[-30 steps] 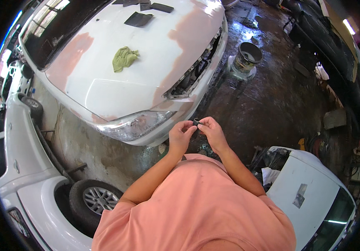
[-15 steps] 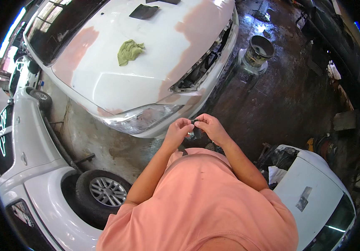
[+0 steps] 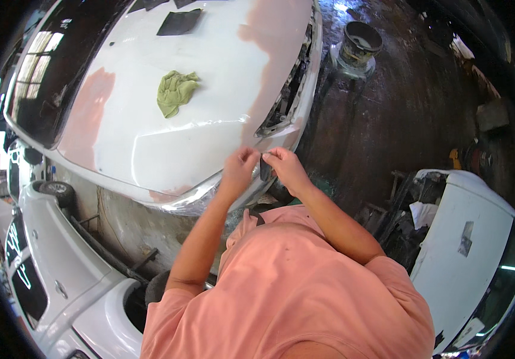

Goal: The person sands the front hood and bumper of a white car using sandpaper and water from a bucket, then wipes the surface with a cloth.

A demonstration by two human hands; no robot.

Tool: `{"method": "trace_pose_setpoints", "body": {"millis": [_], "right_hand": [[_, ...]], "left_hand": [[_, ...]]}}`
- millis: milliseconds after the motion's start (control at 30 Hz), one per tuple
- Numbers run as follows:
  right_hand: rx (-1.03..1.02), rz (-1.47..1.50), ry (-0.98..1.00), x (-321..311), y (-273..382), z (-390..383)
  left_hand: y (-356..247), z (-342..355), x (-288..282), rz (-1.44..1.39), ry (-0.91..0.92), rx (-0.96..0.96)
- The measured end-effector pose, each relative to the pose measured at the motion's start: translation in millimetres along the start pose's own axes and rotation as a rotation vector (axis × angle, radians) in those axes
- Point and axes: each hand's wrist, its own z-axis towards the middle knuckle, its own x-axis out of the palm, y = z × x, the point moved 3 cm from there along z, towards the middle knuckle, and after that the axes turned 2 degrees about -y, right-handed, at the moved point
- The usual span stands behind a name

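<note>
My left hand [image 3: 239, 164] and my right hand [image 3: 285, 167] meet over the front corner of a white car, fingertips pinched on a small dark, thin piece [image 3: 264, 169] that hangs between them; its detail is too small to make out. The car's hood [image 3: 191, 149] has pinkish filler patches along both sides. A crumpled green cloth [image 3: 175, 93] lies on it, with a dark square sheet [image 3: 178, 21] and other dark pieces farther back. The headlight [image 3: 209, 194] is just beyond my arms, partly behind my hands.
A black bucket [image 3: 359, 45] stands on the dark wet floor [image 3: 383, 131]. A silver vehicle [image 3: 66, 281] with a dark frame beside it is at lower left. A white car body part [image 3: 461, 257] lies at lower right, with clutter along the right edge.
My hands have risen in the view and moved slightly left, now over the car's corner. The dark piece between my fingers hangs down longer. The view has shifted, with the bucket higher up.
</note>
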Motion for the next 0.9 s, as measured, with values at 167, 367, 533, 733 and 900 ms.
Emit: {"method": "trace_pose_setpoints", "body": {"millis": [167, 367, 533, 733, 900], "right_hand": [[0.046, -0.042, -0.178, -0.8, -34.5, 61.2], [0.052, -0.028, -0.308, 19.6, -60.1, 95.4], [0.033, -0.038, -0.436, 28.9, -58.9, 96.2], [-0.016, -0.24, -0.477, 28.3, -63.5, 99.6], [-0.007, -0.198, -0.56, 34.0, -61.7, 98.6]], "left_hand": [[-41.0, 104.9, -115.3, 0.646, -0.453, 0.627], [-24.3, 178.5, -178.4, 1.058, -0.353, 0.677], [-9.7, 188.3, -174.8, 0.922, -0.307, 0.659], [-9.9, 186.5, -177.3, 0.925, -0.313, 0.67], [-11.3, 188.5, -174.2, 0.894, -0.311, 0.669]]}}
